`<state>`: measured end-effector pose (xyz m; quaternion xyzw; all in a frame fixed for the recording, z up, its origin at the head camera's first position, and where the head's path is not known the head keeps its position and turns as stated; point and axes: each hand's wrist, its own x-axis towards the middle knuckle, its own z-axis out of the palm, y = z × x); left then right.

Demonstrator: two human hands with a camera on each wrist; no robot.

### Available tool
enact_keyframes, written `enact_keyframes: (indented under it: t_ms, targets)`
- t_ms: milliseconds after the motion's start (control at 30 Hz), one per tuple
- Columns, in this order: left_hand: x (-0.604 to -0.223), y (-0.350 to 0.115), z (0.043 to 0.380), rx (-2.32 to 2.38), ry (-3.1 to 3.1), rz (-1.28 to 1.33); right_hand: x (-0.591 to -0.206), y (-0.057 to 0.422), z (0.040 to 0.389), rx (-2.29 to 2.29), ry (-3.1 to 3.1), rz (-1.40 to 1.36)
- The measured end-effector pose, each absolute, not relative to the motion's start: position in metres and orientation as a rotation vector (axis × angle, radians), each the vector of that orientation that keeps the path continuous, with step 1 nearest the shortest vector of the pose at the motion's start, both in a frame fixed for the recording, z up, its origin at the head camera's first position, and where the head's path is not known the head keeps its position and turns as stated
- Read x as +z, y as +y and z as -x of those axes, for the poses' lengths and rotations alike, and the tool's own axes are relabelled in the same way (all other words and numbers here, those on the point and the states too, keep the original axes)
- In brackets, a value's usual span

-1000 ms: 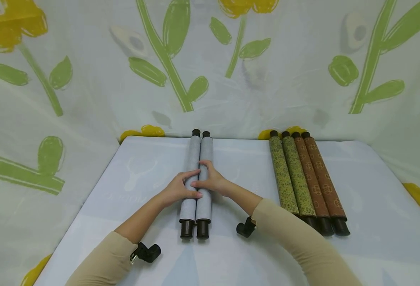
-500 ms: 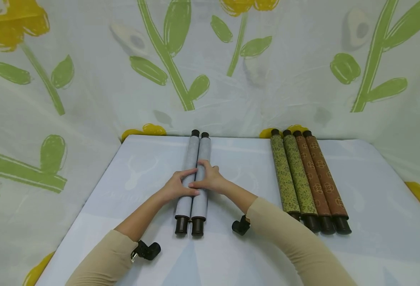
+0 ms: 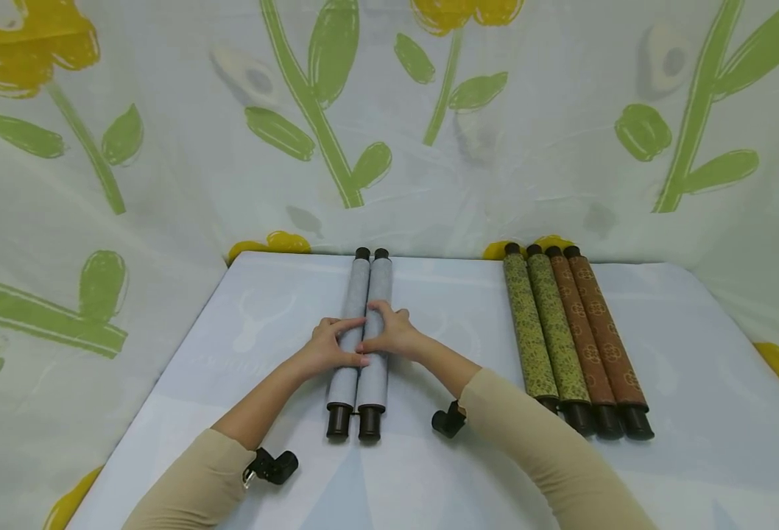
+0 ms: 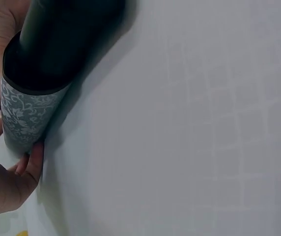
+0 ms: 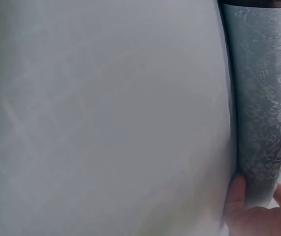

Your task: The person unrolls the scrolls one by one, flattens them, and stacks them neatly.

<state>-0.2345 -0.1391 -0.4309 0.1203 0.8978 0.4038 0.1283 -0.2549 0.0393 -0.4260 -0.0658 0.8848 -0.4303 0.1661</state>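
Observation:
Two rolled scrolls with pale grey-blue floral covers and dark end knobs lie side by side on the table, pointing away from me. My left hand [image 3: 323, 351] grips the left scroll [image 3: 358, 283] around its middle, fingers on its far side and thumb across the nearer part. On the right scroll [image 3: 380, 283], my right hand [image 3: 397, 336] has a matching grip, its thumb reaching toward the seam between the two. The left wrist view shows the left scroll's knob end [image 4: 67, 49] close up. Fingertips [image 5: 236, 191] press low against the right scroll's side in the right wrist view.
To the right lie two green-yellow patterned scrolls [image 3: 542, 331] and two brown ones [image 3: 595, 335] in a tight row. My right sleeve [image 3: 529, 434] passes in front of their near ends. A flower-printed cloth [image 3: 429, 184] hangs behind the pale table [image 3: 257, 294].
The two grey-blue scrolls have shifted slightly left, mostly at their near ends, with both hands moving along. The grips look the same, and the scrolls at right have stayed put.

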Motion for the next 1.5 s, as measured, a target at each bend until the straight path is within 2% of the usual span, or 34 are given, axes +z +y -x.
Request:
enact_keyframes:
  t_ms: [400,700,1167,1500]
  targets:
    - [-0.436,-0.147,0.237,1.319,2.526,-0.403,-0.424,0.049,0.255,-1.246,2.471,0.183]
    - [-0.435,-0.144,0.237,1.237,2.567,-0.427,-0.422,0.061,0.251,-1.267,2.453,0.202]
    - [-0.447,-0.130,0.229,1.253,2.762,-0.293,-0.433,0.056,0.250,-1.171,2.583,0.230]
    - [-0.441,-0.126,0.227,1.217,2.785,-0.264,-0.429,0.057,0.246,-1.176,2.645,0.131]
